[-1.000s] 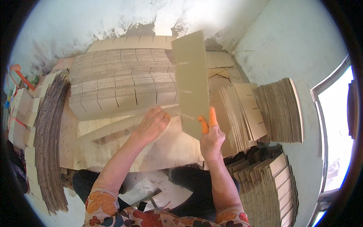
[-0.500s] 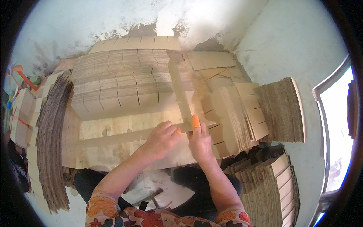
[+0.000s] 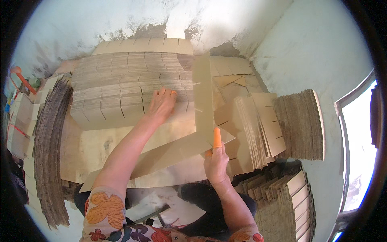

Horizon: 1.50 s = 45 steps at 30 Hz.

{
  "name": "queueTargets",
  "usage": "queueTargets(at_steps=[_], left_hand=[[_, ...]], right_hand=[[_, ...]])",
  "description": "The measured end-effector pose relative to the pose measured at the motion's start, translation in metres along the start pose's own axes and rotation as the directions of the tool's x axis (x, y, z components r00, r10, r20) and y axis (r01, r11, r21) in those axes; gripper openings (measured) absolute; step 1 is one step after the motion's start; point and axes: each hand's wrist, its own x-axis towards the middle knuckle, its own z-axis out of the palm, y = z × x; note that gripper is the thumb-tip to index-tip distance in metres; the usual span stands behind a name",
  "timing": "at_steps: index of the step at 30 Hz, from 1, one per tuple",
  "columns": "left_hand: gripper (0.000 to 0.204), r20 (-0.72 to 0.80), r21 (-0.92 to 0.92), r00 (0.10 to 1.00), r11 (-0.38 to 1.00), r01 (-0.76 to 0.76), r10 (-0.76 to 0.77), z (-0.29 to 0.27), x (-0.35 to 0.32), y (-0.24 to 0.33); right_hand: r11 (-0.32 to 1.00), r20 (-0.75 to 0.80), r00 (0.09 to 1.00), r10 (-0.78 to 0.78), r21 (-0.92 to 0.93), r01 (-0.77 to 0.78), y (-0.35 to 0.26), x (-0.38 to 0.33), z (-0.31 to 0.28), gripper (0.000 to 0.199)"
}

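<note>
Her left hand [image 3: 162, 105] lies open, flat on the stacked cardboard dividers [image 3: 121, 86]; her right hand [image 3: 215, 159] pinches two crossed cardboard strips [image 3: 202, 97], slotted sheets [image 3: 258, 129] piled alongside.

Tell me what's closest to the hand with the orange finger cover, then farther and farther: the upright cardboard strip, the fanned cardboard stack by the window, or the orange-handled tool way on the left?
From the right hand:
1. Upright cardboard strip, held by that hand, just above it.
2. Fanned cardboard stack, off to its right, by the window.
3. Orange-handled tool, far left edge, past the big piles.
</note>
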Motion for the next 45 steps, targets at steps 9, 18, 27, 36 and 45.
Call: queueTargets(at_steps=[9,18,27,36,45], left_hand=[[0.01,-0.137,-0.058,0.972,0.978,-0.199,0.19,-0.003,-0.01,0.003],[0.007,-0.2,-0.139,0.945,0.948,-0.287,0.257,-0.03,-0.024,0.02],[0.017,-0.222,-0.418,0.963,0.877,-0.237,0.155,-0.066,-0.047,0.048],[0.051,0.183,-0.224,0.982,0.97,0.098,-0.057,-0.048,0.01,0.003],[0.021,-0.008,-0.005,1.0,1.0,-0.027,0.027,0.011,0.002,-0.001]], right_hand=[[0.995,-0.078,0.992,-0.099,-0.017,0.098,0.002,-0.002,-0.002,0.072],[0.998,0.118,0.992,-0.043,0.053,0.037,0.004,-0.007,-0.005,0.068],[0.993,0.066,0.993,-0.1,-0.049,0.103,0.009,-0.014,0.004,0.072],[0.997,0.1,0.994,-0.032,-0.067,0.039,-0.008,-0.049,-0.017,0.065],[0.998,0.088,0.996,0.03,0.054,-0.035,0.005,-0.051,-0.01,0.066]])
